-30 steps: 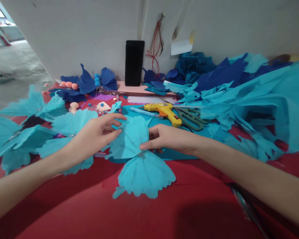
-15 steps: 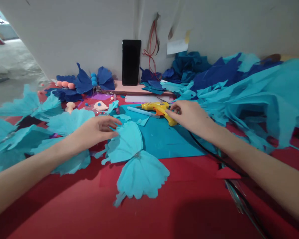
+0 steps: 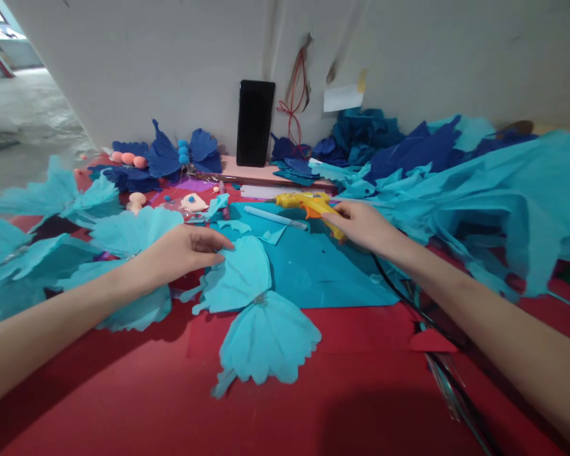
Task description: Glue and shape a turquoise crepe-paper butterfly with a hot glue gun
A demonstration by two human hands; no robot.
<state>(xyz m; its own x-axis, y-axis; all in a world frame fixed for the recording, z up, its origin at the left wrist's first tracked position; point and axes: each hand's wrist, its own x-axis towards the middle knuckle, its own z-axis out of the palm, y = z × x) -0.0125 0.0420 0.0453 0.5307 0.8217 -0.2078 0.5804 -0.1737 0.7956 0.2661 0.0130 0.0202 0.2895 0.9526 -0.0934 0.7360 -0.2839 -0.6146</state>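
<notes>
A light-blue crepe-paper butterfly (image 3: 266, 335) lies on the red tabletop (image 3: 171, 392), its upper wing partly over a blue sheet (image 3: 308, 272). My left hand (image 3: 192, 249) is at that wing's left edge, which sits between thumb and fingers. At the far side of the sheet, my right hand (image 3: 361, 221) is wrapped round the handle of a yellow glue gun (image 3: 304, 201) with an orange trigger. The nozzle points left, and a black cord (image 3: 394, 285) runs from beneath my right wrist. Below the barrel lies a pale, pen-like stick (image 3: 275, 218).
More light-blue paper butterflies (image 3: 137, 231) lie at the left. Dark-blue butterflies (image 3: 164, 155) with beads sit behind them. A black phone (image 3: 255, 123) leans against the wall. Light-blue crepe paper (image 3: 503, 183) is heaped at the right. Paper scraps (image 3: 235, 226) lie on the blue sheet.
My right hand has closed further round the glue gun's handle, and the gun has shifted right, away from the pale stick. My left hand stays at the butterfly's wing. The view has shifted slightly.
</notes>
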